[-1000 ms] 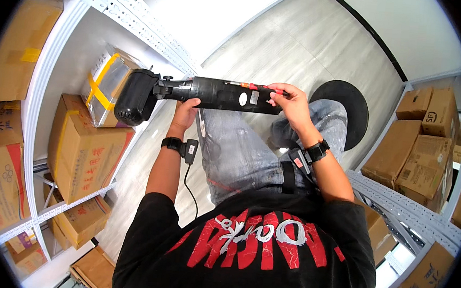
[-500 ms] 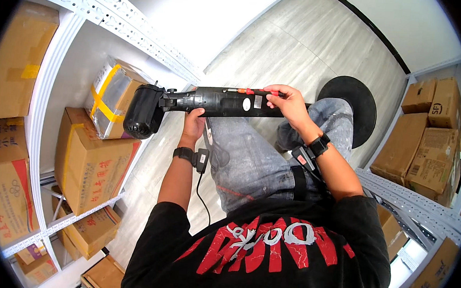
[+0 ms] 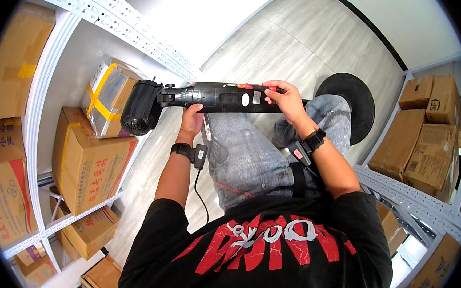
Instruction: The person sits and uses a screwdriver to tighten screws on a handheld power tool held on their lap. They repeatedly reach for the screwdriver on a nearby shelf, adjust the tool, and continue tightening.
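Observation:
A long black device [image 3: 225,99] with a rounded cylindrical head [image 3: 141,108] at its left end lies across above my lap. My left hand [image 3: 191,121] grips its lower edge near the neck, thumb on top and the other fingers hidden beneath. Along the far edge lies a slim red and orange tool, apparently a screwdriver [image 3: 248,86], its thin metal end pointing left. Pinched fingers of my right hand [image 3: 286,101] hold its red end against the device. What looks like a pair of scissors [image 3: 218,149] rests on my thigh, below the device.
Metal shelving [image 3: 52,94] with cardboard boxes [image 3: 93,161] stands close on the left, near the device's head. More boxes [image 3: 396,139] sit on shelves to the right. A round black disc [image 3: 363,113] lies beyond my knee. A cable [image 3: 198,187] hangs from my left wrist unit.
The black device and both hands have shifted slightly left and up in the picture, with the surroundings moving a little too. Both hands keep their holds.

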A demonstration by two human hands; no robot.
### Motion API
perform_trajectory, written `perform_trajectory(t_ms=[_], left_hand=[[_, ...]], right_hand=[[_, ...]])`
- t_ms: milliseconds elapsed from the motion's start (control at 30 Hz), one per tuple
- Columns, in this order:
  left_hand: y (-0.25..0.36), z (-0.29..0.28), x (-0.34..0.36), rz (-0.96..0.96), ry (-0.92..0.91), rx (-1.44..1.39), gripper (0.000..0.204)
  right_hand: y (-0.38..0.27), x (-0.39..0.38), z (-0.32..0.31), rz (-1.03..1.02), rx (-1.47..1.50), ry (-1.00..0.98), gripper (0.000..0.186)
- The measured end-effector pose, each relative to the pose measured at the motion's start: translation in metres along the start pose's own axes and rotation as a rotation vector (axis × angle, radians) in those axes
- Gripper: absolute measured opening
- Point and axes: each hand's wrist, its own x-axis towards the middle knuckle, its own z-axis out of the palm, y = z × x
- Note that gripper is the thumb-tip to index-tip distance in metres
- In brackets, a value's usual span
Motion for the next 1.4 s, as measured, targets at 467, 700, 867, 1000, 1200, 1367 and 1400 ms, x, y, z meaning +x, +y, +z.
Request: perform_trajectory(t_ms=[467,700,867,1000,1200,1367,1400], left_hand=[[-0.004,-0.001,0.003,-0.007,0.018,-0.020,0.069],[-0.005,-0.006,0.004,-0.043,0.044,-0.052,0.071],[0.000,0.006,0.000,-0.018,0.032,-0.075,0.071],[-0.002,0.002,0.001,-0.017,-0.033,-0.007,0.072],[-0.005,-0.007,0.002,-0.027,-0.016,-0.009,0.072],[-0.003,0.003,0.001,0.003,-0.001,-0.018,0.072],[-0.003,0.004,0.001,-0.002,0.000,-0.016,0.072]], right_hand=[[-0.007,-0.006,-0.003,-0.093,-0.140,0.015,0.020],[-0.012,-0.009,0.005,-0.074,-0.178,0.014,0.020],[-0.008,-0.010,0.008,-0.109,-0.182,0.023,0.020],[-0.012,-0.014,0.011,-0.169,-0.271,0.008,0.020],[-0.027,-0.021,0.014,-0.650,-0.779,-0.069,0.022],[-0.036,-0.025,0.016,-0.731,-0.929,-0.114,0.024],[-0.037,-0.026,0.016,-0.744,-0.945,-0.121,0.024]])
